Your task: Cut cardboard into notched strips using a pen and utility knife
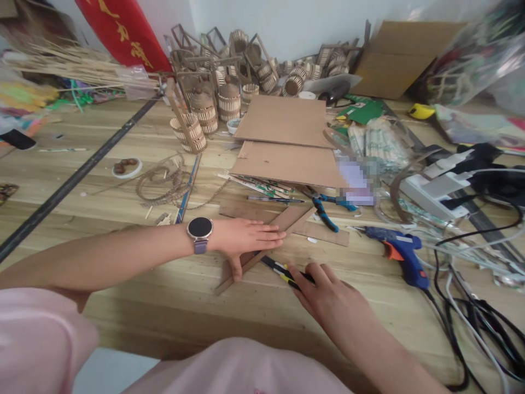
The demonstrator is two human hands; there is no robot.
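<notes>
My left hand (248,238) lies flat with its fingers stretched out, pressing on a narrow brown cardboard strip (296,218) set slantwise on the table. Beneath that strip, another cardboard strip (330,234) runs crosswise. A black and yellow utility knife (283,270) is in my right hand (334,295), whose fingers are wrapped round its handle. The knife's front end points left and meets the edge of the slanted strip, close to my left fingers. Whether the blade is cutting into the cardboard, I cannot tell.
Blue-handled pliers (326,214) and a pen (274,200) lie beyond the strips. Cardboard sheets (287,120) sit farther back, before several small slatted baskets (229,102). At right are a blue glue gun (404,254), tangled cables (455,306) and a white power strip (430,194).
</notes>
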